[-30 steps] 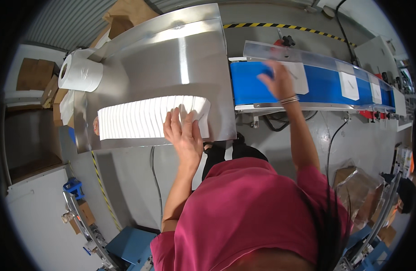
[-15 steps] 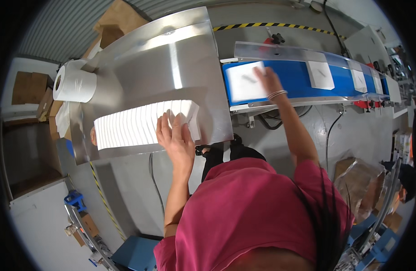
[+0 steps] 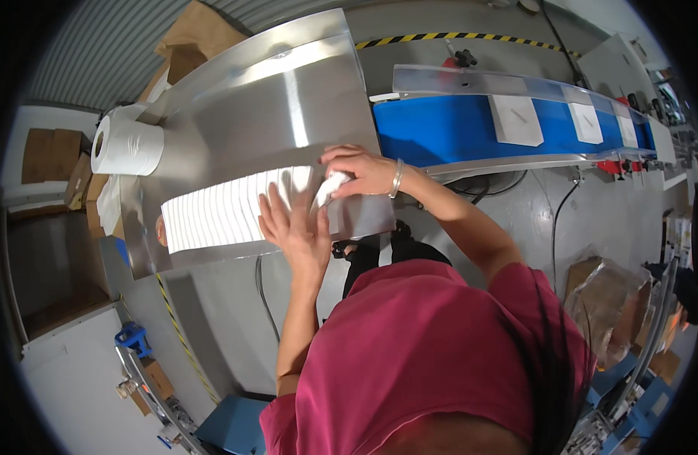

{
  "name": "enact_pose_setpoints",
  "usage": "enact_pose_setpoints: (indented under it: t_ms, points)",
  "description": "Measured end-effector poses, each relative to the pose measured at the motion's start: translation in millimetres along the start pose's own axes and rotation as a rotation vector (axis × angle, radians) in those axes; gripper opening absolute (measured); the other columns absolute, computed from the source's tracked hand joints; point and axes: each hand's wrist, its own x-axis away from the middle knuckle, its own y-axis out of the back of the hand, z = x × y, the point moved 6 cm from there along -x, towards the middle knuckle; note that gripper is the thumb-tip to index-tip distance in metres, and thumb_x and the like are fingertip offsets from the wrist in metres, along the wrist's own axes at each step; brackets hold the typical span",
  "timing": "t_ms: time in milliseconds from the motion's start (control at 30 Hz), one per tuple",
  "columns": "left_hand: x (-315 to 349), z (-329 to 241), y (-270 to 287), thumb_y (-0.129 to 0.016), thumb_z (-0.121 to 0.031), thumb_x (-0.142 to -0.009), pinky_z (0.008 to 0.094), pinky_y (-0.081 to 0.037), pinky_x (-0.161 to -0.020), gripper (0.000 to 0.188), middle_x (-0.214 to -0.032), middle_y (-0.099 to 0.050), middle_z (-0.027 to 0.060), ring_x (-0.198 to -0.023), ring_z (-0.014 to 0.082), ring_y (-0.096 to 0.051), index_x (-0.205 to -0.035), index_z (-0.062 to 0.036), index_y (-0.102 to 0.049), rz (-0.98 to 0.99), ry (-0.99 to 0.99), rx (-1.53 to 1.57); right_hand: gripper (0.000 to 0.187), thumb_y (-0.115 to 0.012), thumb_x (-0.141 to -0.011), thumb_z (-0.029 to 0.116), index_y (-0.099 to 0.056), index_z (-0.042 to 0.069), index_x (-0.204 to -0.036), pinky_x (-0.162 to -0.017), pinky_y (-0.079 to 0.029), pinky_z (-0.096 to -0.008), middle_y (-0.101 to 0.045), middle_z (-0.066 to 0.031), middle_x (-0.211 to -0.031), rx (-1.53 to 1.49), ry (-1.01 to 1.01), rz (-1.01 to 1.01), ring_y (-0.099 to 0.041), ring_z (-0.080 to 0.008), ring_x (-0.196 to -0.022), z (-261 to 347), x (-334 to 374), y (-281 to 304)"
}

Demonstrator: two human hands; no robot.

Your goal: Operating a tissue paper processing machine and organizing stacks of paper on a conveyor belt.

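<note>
A long row of flat white packets (image 3: 220,208) stands on edge, pressed face to face, on a steel table. My left hand (image 3: 294,227) lies with spread fingers against the front of the row near its right end. At that end my right hand (image 3: 360,171) is closed round the edge of a single white packet (image 3: 331,186), which is tilted away from the others. Its fingers partly cover this packet, and motion blurs it. Right of the table, several square white packets (image 3: 514,125) lie flat and spaced apart on a blue conveyor belt (image 3: 432,129).
The steel table (image 3: 243,114) ends beside the belt's left end. A white roll (image 3: 129,142) rests at the table's left side. A clear plastic guard (image 3: 508,82) runs along the belt's far edge. Below the row's left end, a brown rounded thing (image 3: 161,230) touches it.
My right hand has left the packet on the belt and come left to the row's end, where it grips another. The packets on the belt have moved right. My left hand has barely shifted.
</note>
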Motion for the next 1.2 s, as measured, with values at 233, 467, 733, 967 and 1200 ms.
enact_pose_setpoints:
  t_ms: [233, 467, 733, 967, 1200]
  points:
    - [0.5, 15.5, 0.4, -0.061, -0.004, -0.083, 0.0499, -0.029, -0.102, 0.034, -0.132, -0.044, 0.0198, -0.126, 0.0402, -0.036, -0.117, -0.0029, -0.058, -0.062, 0.024, 0.009, 0.065, -0.058, -0.083, 0.058, -0.059, -0.006, -0.098, -0.073, -0.049, -0.0385, -0.065, -0.0229, -0.092, 0.061, -0.883, -0.556, -0.064, -0.0304, -0.086, -156.2, 98.7, 100.4]
    - [-2.0, 14.7, 1.8, -0.061, -0.001, -0.08, 0.0522, -0.024, -0.105, 0.029, -0.133, -0.045, 0.0147, -0.128, 0.0375, -0.036, -0.108, -0.008, -0.064, -0.095, 0.038, 0.007, 0.054, -0.074, -0.076, 0.03, -0.054, 0.004, -0.119, -0.084, -0.049, -0.0378, -0.056, -0.0171, -0.119, 0.84, -0.614, -0.63, -0.058, -0.0296, -0.102, -56.8, 83.5, 132.2]
    - [-3.1, 7.5, 1.6, -0.063, -0.009, -0.082, 0.0551, -0.012, -0.109, 0.034, -0.143, -0.036, 0.0172, -0.136, 0.0396, -0.026, -0.115, -0.0087, -0.06, 0.01, 0.009, -0.035, 0.053, -0.074, -0.074, 0.02, -0.052, 0.017, -0.122, -0.107, -0.029, -0.0399, -0.039, -0.0099, -0.14, 0.137, 0.121, 0.05, -0.026, -0.0317, -0.135, -3.3, -12.0, -14.2]
    - [-1.5, 33.8, 7.4, -0.06, -0.007, -0.084, 0.0501, -0.025, -0.104, 0.035, -0.134, -0.044, 0.0178, -0.126, 0.0382, -0.036, -0.119, -0.0054, -0.057, -0.073, 0.036, -0.068, 0.044, -0.061, -0.088, 0.044, -0.056, 0.0, -0.089, -0.067, -0.046, -0.0317, -0.058, -0.009, -0.077, -0.006, -0.78, -0.516, -0.053, -0.014, -0.071, -95.4, 66.5, 80.1]
    - [-5.7, 26.7, 6.0, -0.061, -0.002, -0.08, 0.0518, -0.023, -0.104, 0.03, -0.132, -0.047, 0.0129, -0.126, 0.035, -0.038, -0.109, -0.0092, -0.063, -0.107, 0.04, -0.027, 0.052, -0.077, -0.071, 0.029, -0.057, 0.004, -0.113, -0.084, -0.046, -0.0414, -0.059, -0.016, -0.111, 0.892, -0.553, -0.747, -0.055, -0.033, -0.1, -70.5, 93.8, 133.2]
